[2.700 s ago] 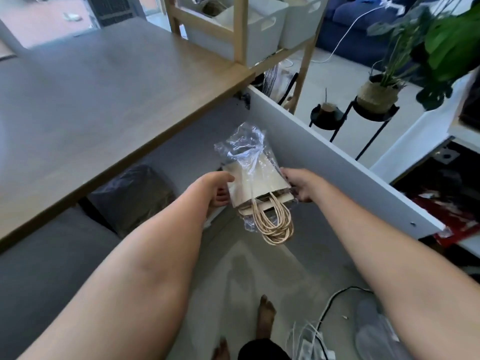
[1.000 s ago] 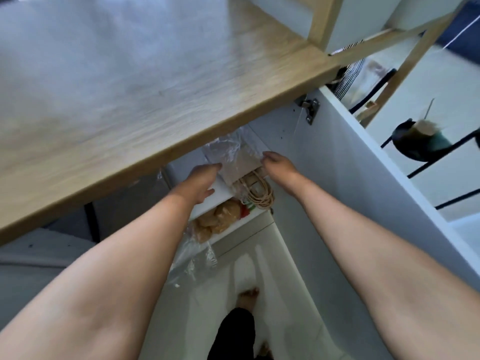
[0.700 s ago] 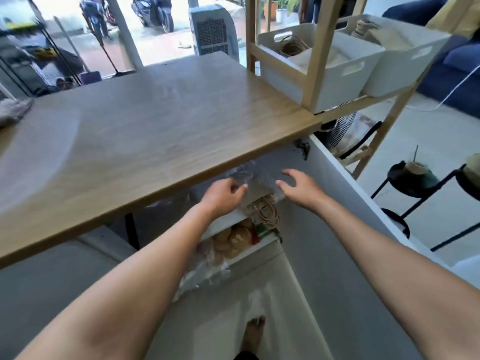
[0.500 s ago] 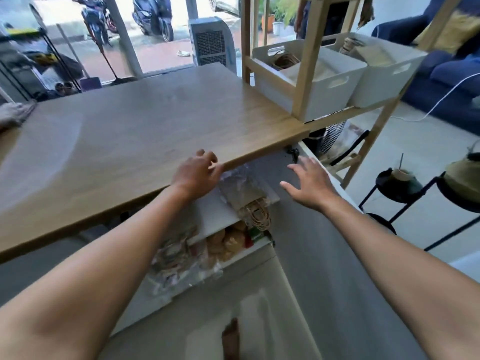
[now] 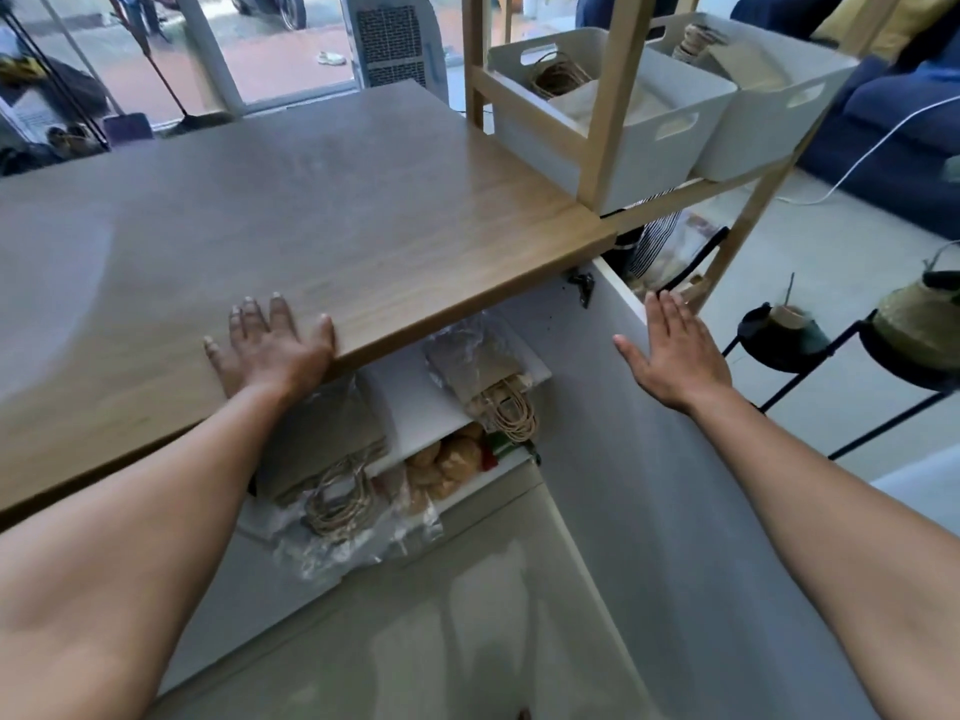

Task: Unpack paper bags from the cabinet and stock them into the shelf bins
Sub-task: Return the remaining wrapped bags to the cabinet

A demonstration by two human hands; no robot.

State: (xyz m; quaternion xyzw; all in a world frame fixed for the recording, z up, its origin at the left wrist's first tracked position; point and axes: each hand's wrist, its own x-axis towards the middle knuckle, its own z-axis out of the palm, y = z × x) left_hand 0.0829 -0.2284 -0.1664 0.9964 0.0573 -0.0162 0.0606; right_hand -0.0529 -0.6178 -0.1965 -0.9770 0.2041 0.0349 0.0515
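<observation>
The left hand (image 5: 270, 350) lies flat on the worktop (image 5: 291, 210), fingers straight and spread, holding nothing. The right hand (image 5: 675, 350) is spread open too, fingers straight, at the top edge of the open cabinet door (image 5: 675, 511); I cannot tell if it touches it. Between the hands, on the white cabinet shelf (image 5: 415, 402), a pack of paper bags (image 5: 485, 368) sits in clear wrap, cord handles hanging over the front edge. A second pack (image 5: 322, 449) lies under the left forearm. Up on the wooden rack (image 5: 608, 90) stand two white bins (image 5: 639, 142), bags already inside.
</observation>
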